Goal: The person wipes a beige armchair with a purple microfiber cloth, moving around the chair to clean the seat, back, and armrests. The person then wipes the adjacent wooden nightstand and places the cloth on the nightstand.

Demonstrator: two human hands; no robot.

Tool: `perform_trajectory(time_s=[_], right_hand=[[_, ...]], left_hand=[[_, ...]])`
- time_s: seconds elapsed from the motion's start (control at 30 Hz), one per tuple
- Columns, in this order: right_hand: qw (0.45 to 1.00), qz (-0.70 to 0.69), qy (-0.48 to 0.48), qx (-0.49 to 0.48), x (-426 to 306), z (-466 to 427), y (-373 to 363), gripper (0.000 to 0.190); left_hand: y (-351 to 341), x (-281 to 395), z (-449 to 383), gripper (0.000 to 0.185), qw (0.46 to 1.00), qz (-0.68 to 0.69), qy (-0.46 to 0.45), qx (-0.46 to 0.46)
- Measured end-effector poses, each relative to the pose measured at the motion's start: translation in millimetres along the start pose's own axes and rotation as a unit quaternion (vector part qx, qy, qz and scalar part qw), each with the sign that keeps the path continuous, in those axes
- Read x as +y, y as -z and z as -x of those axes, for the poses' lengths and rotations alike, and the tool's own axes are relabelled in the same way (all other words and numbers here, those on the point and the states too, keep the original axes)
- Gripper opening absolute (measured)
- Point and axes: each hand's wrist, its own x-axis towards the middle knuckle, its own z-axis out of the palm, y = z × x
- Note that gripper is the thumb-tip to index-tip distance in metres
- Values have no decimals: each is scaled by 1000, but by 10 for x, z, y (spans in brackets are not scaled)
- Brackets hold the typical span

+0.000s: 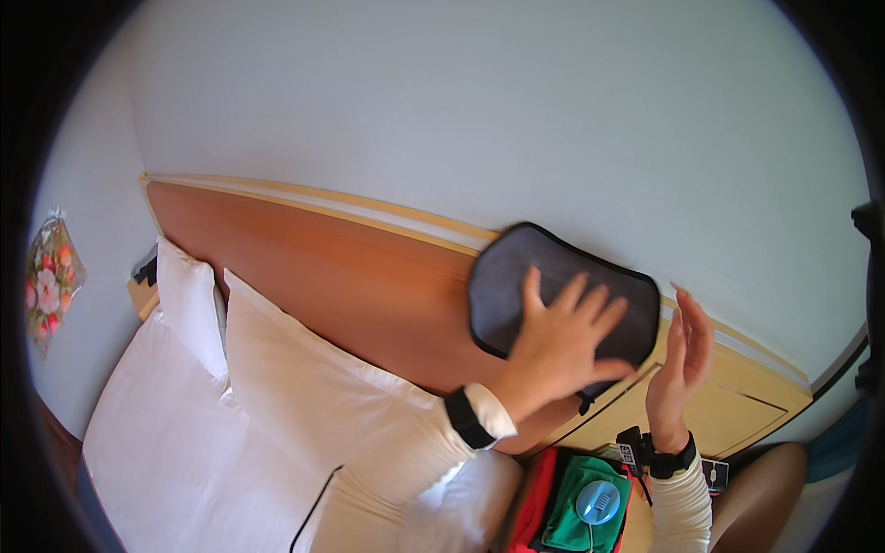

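Observation:
A dark grey fabric pad with black edging (505, 294) rests against the top of the bed's headboard and the wall. My left hand (567, 339) is spread in front of it, fingers apart and slightly blurred; whether it touches the pad I cannot tell. To the right of the pad, my right hand (681, 366) is raised with its palm turned inward and nothing visible in it. Both wrists wear black straps over cream sleeves. Beneath my hands, a round blue device with a cord (598, 503) lies on folded green cloth (567, 520), beside red cloth (531, 504).
White pillows (297, 359) lean on the brown headboard (311, 263) above a white-covered bed (159, 442). A pale wooden panel (733, 394) continues to the right. A bent knee (767, 484) shows at lower right, near a teal curtain (840, 442). A floral decoration (52, 287) hangs at left.

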Motion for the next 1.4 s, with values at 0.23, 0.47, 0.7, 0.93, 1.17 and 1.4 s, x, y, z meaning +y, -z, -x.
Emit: perform_trajectory(time_s=[0.23, 0.47, 0.7, 0.93, 1.17, 1.4], right_hand=[[917, 286, 207, -184, -109, 159, -437, 42], [905, 294, 238, -196, 61, 198, -460, 65], [925, 184, 296, -151, 165, 288, -265, 63], [804, 360, 376, -287, 164, 374, -348, 54], [795, 388, 375, -278, 183, 372, -460, 59], [793, 387, 361, -303, 119, 350, -438, 60]], left_hand=[[912, -1688, 205, 56, 944, -137, 299, -10], [377, -1337, 323, 26, 953, -187, 193, 142], [-488, 162, 413, 51, 984, 100, 73, 129], [34, -1671, 991, 70, 881, -64, 308, 353], [-731, -1897, 1465, 74, 824, -81, 386, 407], [-2011, 750, 1456, 71, 889, 150, 351, 252]])
